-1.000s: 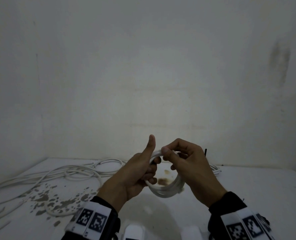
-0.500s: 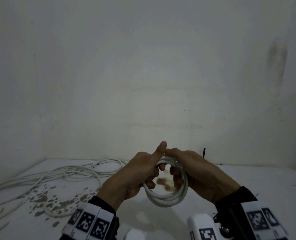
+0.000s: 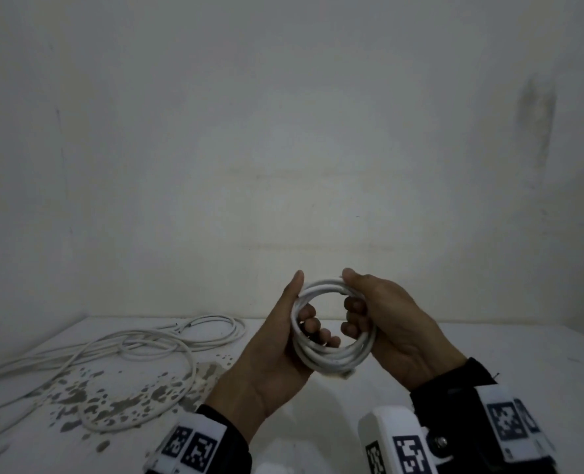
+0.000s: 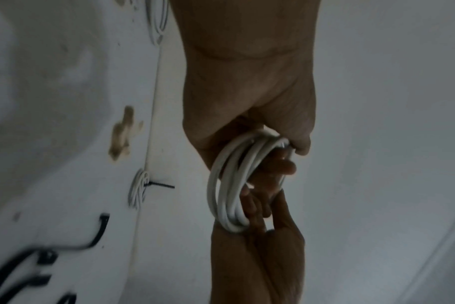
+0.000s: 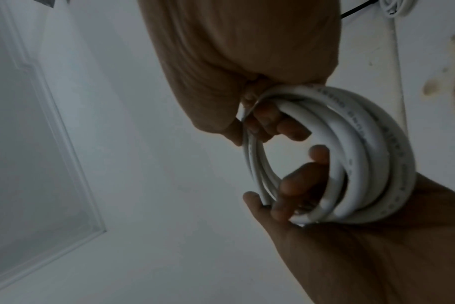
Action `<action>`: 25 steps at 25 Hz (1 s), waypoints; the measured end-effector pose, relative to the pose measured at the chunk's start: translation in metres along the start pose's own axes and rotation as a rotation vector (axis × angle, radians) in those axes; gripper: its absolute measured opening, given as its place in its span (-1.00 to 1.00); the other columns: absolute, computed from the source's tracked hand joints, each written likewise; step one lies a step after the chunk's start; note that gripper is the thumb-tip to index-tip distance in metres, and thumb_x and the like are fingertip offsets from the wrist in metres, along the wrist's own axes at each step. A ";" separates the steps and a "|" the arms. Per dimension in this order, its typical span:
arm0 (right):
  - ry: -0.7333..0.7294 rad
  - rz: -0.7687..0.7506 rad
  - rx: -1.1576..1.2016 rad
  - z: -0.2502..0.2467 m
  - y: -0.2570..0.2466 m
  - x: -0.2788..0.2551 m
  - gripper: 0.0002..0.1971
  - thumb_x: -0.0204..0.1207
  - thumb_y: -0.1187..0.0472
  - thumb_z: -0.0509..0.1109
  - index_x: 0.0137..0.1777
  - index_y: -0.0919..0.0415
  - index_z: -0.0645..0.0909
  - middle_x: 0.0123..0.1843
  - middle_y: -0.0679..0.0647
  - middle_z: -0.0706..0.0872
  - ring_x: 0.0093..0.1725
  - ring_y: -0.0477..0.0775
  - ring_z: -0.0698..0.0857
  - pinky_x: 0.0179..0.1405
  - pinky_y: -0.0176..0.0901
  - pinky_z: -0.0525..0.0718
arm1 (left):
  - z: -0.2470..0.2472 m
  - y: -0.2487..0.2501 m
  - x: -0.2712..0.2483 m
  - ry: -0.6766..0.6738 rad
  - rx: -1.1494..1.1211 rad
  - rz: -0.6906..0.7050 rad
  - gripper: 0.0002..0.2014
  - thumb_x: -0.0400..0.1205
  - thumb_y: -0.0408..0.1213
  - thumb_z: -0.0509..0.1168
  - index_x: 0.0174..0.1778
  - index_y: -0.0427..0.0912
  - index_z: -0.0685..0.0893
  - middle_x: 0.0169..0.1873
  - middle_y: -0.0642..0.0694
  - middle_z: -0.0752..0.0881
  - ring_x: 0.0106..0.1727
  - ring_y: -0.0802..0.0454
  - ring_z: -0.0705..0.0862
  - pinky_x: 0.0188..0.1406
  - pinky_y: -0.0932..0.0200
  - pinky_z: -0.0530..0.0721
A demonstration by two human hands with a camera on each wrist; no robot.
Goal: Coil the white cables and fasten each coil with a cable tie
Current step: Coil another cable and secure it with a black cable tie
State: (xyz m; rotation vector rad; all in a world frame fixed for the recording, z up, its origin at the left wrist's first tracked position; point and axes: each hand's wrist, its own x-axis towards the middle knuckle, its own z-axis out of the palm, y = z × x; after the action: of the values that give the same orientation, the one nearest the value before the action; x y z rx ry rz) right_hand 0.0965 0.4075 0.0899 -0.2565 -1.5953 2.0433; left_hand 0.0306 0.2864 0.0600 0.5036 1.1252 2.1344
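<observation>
Both hands hold a white cable coil [image 3: 331,361] of several loops up above the table, its opening facing me. My left hand [image 3: 280,340] grips the coil's left side, thumb up along the outside and fingers curled through the middle. My right hand [image 3: 386,319] grips the right side, thumb on the top and fingers hooked inside. The left wrist view shows the coil [image 4: 221,195] edge-on between the left hand [image 4: 247,92] and right hand [image 4: 260,257]. In the right wrist view the coil [image 5: 364,154] hangs from the right hand [image 5: 247,61], the left hand [image 5: 351,246] underneath.
Loose white cables [image 3: 140,343] sprawl over the stained left part of the white table [image 3: 523,354]. A finished coil [image 4: 138,189] with a black cable tie [image 4: 159,185] lies by the back wall. More black cable ties [image 4: 96,236] lie nearby. Walls close the back and left.
The coil has turned from hanging edge-on to facing me and has risen a little. My right hand moved from pinching its top to gripping its right side.
</observation>
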 end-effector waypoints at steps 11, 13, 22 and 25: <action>0.062 0.008 0.038 0.007 -0.003 -0.006 -0.86 0.69 0.26 0.32 -0.10 0.25 0.46 -0.56 0.05 0.32 -0.63 -0.03 0.24 -0.72 -0.24 0.38 | 0.004 0.002 -0.003 -0.097 0.041 -0.016 -0.65 0.63 0.02 0.29 -0.28 -0.19 0.51 -0.71 0.04 0.20 -0.75 0.17 0.14 -0.69 0.28 0.40; 0.018 -0.004 0.029 0.002 -0.005 -0.005 -0.85 0.69 0.25 0.32 -0.10 0.25 0.47 -0.54 0.06 0.33 -0.62 -0.03 0.26 -0.70 -0.23 0.40 | 0.002 0.003 -0.002 -0.146 0.007 -0.010 -0.67 0.62 0.01 0.29 -0.26 -0.20 0.55 -0.66 0.04 0.27 -0.76 0.18 0.17 -0.64 0.26 0.45; -0.181 0.054 -0.024 -0.005 -0.001 -0.003 -0.77 0.74 0.21 0.26 -0.17 0.25 0.44 -0.49 0.11 0.47 -0.57 0.02 0.39 -0.55 -0.13 0.49 | -0.013 0.015 0.004 -0.173 -0.033 -0.022 -0.68 0.60 -0.10 0.21 -0.39 -0.21 0.61 -0.59 0.00 0.50 -0.73 0.13 0.34 -0.59 0.23 0.45; -0.204 -0.005 -0.216 -0.002 -0.004 -0.009 -0.78 0.72 0.21 0.31 -0.17 0.26 0.47 -0.50 0.10 0.47 -0.56 0.02 0.38 -0.51 -0.12 0.46 | -0.025 0.024 0.001 -0.178 0.110 -0.125 -0.63 0.53 -0.14 0.14 -0.44 -0.31 0.66 -0.52 -0.17 0.64 -0.63 0.00 0.49 -0.27 0.04 0.55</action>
State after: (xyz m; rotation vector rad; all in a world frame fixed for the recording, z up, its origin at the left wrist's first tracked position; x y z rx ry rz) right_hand 0.1065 0.4051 0.0910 -0.1237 -1.9418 1.9450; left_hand 0.0059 0.2636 0.0661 0.6434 1.1467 1.8886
